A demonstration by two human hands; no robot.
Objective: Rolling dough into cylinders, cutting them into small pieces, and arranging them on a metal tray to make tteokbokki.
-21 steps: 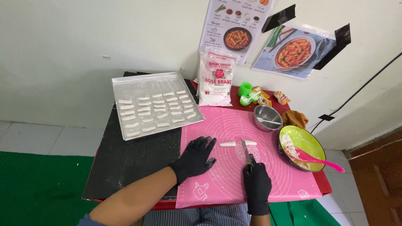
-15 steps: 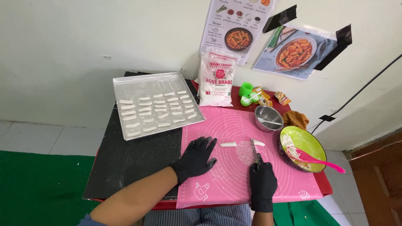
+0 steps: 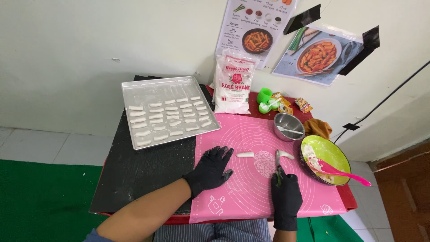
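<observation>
Left hand [image 3: 210, 170]: It wears a black glove and sits low in the middle of the picture. It lies flat on the pink mat [image 3: 251, 197]. The fingers [image 3: 220, 153] are spread wide and hold nothing.
Right hand [image 3: 285, 197]: It wears a black glove too, at the bottom, right of the middle. The fingers are closed tight around the handle of a small knife [image 3: 277, 163].
Knife: The blade points up the picture and its tip is on the mat, just left of one dough piece [image 3: 286, 155].
Dough pieces: Two short white sticks lie on the mat. The other dough stick [image 3: 245, 154] lies just right of the left hand's fingertips. A round floury patch [image 3: 265, 164] is between the two sticks.
Green bowl [image 3: 333, 154]: It sits at the right edge of the mat, with white dough and a pink spatula [image 3: 342, 172] in it.
Metal bowl [image 3: 289, 127]: It is small and sits above the green bowl.
Tray [image 3: 134, 92]: It is silver, in the upper left part of the counter [image 3: 134, 175], with rows of white dough sticks [image 3: 168, 118].
Flour bag [image 3: 234, 83]: It is white and stands by the wall, right of the tray.
Green cup [image 3: 264, 95]: It is just right of the bag.
Posters [image 3: 313, 56]: Food pictures are taped to the wall at the top.
</observation>
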